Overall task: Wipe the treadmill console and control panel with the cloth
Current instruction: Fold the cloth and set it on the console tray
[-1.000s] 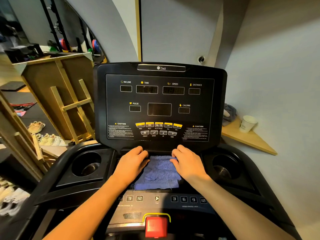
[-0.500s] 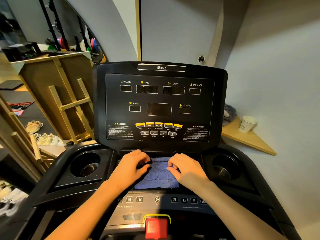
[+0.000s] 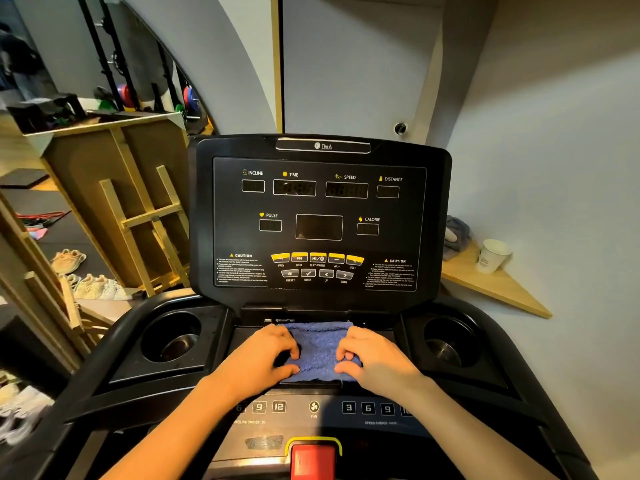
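Note:
A blue terry cloth [image 3: 317, 348] lies on the flat shelf below the treadmill's upright black console [image 3: 318, 220]. My left hand [image 3: 263, 362] grips the cloth's left side with curled fingers. My right hand [image 3: 372, 358] pinches its right side the same way. The cloth is bunched between the two hands. The lower control panel [image 3: 346, 408] with numbered speed and incline buttons sits just below my wrists, partly hidden by my forearms.
Round cup holders sit left [image 3: 173, 337] and right [image 3: 450, 344] of the shelf. A red safety key [image 3: 313, 460] is at the bottom centre. A paper cup [image 3: 491, 255] stands on a wooden corner shelf [image 3: 495, 285] to the right. Wooden frames and shoes [image 3: 93, 284] are at the left.
Both hands have drawn back from the console's base toward me and curled their fingers into the cloth, gathering it narrower between them.

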Demonstrator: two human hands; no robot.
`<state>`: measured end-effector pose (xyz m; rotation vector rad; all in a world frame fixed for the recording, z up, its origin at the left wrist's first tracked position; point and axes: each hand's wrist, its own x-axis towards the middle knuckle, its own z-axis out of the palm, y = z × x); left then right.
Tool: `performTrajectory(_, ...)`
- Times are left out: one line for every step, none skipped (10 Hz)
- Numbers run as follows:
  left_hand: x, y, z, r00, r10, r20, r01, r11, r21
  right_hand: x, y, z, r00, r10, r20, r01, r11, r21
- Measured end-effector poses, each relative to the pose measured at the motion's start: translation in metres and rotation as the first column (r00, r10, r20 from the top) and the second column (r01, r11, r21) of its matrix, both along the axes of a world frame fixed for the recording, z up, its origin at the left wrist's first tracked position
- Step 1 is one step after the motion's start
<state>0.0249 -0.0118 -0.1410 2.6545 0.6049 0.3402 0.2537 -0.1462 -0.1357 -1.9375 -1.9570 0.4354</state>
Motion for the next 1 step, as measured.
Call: performTrajectory(0.0024, -0.0037, 0.0152, 0.994, 0.051, 0.095, -0.045, 0.997, -0.069, -0.0022, -0.0009, 0.0107, 0.998, -0.041, -0.039, 0.042, 0.999, 0.011)
